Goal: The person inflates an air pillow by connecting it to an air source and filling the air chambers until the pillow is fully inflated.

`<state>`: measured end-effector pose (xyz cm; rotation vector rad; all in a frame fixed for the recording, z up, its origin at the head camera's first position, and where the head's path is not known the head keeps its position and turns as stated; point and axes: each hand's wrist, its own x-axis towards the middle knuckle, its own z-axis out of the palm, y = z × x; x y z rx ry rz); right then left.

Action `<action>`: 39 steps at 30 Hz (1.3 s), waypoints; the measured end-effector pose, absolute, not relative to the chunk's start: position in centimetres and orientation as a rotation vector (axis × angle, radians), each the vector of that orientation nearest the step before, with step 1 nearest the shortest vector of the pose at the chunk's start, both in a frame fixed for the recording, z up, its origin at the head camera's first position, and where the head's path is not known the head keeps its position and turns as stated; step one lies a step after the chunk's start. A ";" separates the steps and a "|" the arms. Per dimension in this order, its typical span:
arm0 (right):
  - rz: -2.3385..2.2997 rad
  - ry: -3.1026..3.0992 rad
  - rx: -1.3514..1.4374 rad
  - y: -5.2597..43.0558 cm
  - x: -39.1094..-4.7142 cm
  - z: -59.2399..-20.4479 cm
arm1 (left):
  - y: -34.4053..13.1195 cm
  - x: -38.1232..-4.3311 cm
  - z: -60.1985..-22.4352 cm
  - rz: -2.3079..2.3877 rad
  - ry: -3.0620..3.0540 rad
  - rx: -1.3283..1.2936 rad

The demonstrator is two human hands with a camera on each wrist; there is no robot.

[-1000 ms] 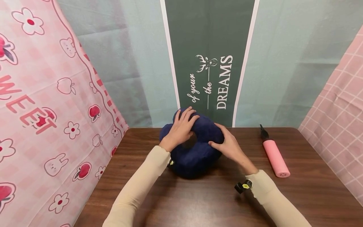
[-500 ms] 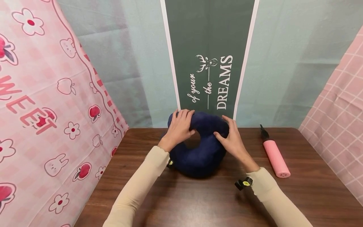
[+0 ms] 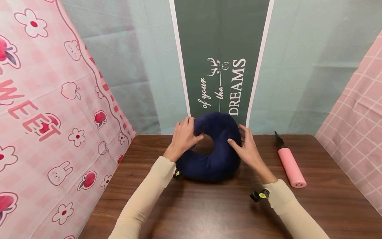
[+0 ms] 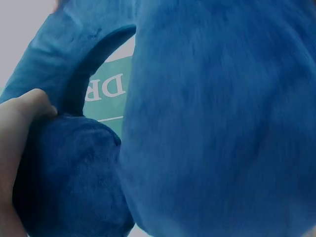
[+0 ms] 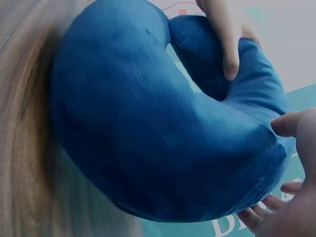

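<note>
A navy plush U-shaped neck pillow (image 3: 222,146) stands tilted up above the back of the table. My left hand (image 3: 183,136) grips its left side, thumb in the centre opening. On the opposite side my right hand (image 3: 246,146) holds the pillow, thumb on the near face and fingers round the outer edge. The left wrist view shows the pillow's two rounded ends (image 4: 74,168) side by side, with the left thumb (image 4: 39,102) over one of them. In the right wrist view, the right thumb (image 5: 285,124) presses the plush and the other fingertips reach beneath its edge.
A pink hand pump (image 3: 291,167) with a black nozzle lies on the right of the brown wooden table (image 3: 209,212). Behind the table hangs a green and grey-blue cloth (image 3: 221,39); pink patterned cloths (image 3: 74,109) stand at both sides.
The pillow has turned and shifted slightly right, its opening showing more. My left hand has slid from its top to its left side; my right hand has moved a little right with it.
</note>
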<state>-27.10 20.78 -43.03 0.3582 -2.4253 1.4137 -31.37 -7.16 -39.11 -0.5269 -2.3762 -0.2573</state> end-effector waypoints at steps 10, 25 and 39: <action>1.504 -2.464 0.302 21.9 -26.7 -45.1 | -7.7 -31.4 -39.7 -0.404 -2.333 -0.389; 1.921 -2.520 0.125 21.2 -25.5 -47.6 | -8.2 -31.4 -40.5 -0.657 -2.320 -0.094; 1.916 -2.482 -0.002 19.9 -25.1 -47.8 | -7.2 -30.4 -42.2 -0.895 -2.395 0.003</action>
